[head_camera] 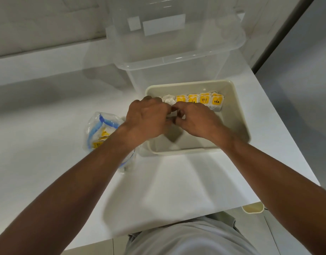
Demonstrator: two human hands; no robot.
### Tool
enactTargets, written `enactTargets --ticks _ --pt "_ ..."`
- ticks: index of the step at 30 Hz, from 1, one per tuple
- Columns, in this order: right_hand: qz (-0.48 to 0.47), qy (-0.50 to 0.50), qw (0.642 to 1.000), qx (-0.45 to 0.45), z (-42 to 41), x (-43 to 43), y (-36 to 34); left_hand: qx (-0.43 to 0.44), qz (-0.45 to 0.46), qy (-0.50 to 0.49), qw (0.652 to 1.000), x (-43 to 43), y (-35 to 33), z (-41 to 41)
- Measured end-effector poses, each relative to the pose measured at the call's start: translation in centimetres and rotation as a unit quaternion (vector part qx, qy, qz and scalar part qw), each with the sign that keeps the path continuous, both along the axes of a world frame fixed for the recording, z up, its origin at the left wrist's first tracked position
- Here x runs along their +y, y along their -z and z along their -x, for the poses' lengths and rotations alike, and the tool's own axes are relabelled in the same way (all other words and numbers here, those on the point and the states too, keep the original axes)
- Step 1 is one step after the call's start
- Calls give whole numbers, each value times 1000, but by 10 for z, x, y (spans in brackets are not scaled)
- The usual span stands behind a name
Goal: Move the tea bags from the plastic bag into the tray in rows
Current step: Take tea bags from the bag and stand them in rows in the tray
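Observation:
A cream tray (237, 115) stands on the white table. Along its far wall runs a row of several tea bags (204, 99) with yellow tags. Over the tray's left part, my left hand (147, 118) and my right hand (197, 120) meet, fingers curled together around a small white tea bag (172, 115) that shows only between the fingertips. A clear plastic bag (99, 131) with a blue zip lies left of the tray, partly under my left forearm, with several tea bags inside it.
A large clear plastic storage box (177, 52) stands just behind the tray. The table's right edge runs close to the tray, and its front edge is near my body. A small cream object (253, 207) sits below the front edge.

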State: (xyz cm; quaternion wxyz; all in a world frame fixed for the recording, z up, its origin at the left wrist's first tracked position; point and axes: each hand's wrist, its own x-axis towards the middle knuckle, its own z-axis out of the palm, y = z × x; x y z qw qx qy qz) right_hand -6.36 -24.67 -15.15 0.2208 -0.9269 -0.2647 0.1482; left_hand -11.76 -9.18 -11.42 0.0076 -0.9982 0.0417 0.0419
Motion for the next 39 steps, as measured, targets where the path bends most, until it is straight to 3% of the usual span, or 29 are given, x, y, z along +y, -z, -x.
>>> enactTargets --ticks 5,11,18,23,26,28,31,36,39 --pt "-50 37 998 30 15 3 -8 -13 85 -6 996 16 -3 12" --pt "-177 59 981 43 32 12 -26 -30 316 -2 948 57 -21 45" --pt "-265 57 959 84 72 53 -50 -3 403 -79 912 117 -24 82" --pt "-202 27 974 96 104 93 -51 18 343 -62 937 145 -8 103" --pt "-53 -15 998 -8 117 114 -41 36 266 -58 961 153 6 111" --pt "70 -31 994 -80 123 124 -30 38 220 -48 974 156 13 115" --pt "152 5 983 -103 125 133 -18 42 224 -42 973 158 20 119" --pt "171 34 975 -134 126 139 -15 39 230 -44 971 159 27 120" --pt "101 53 981 -157 120 133 -25 23 262 -63 963 160 27 118"
